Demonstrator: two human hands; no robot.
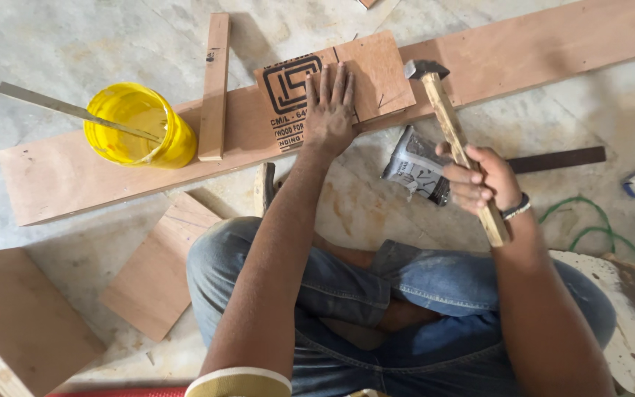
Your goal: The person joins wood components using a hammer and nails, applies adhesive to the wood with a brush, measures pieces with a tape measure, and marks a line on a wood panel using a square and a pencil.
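Head view: plywood piece (361,73) under left hand (328,110).

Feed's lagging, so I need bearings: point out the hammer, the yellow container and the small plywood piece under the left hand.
hammer (426,70), head view, on its metal head.
yellow container (174,140), head view, on its outer wall.
small plywood piece (380,70), head view, on its bare right part.

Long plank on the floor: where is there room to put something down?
The long plank is bare right of the hammer. Its left end, beside the yellow tub, is bare too. The middle is crowded: upright strip, printed board, left hand.
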